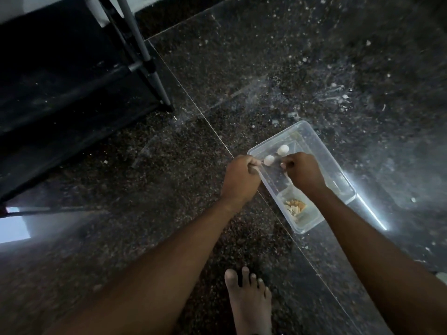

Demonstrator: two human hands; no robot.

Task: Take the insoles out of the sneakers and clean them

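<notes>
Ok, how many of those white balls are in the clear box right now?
2. One white ball lies between the left hand and right hand; the other white ball sits just beyond it in the clear box. The hands may hide more.

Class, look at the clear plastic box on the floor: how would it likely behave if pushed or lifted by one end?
The clear plastic box looks thin-walled and nearly empty, so probably light. On the polished floor it would likely slide easily. Lifted by one end, the two white balls inside would probably roll.
</notes>
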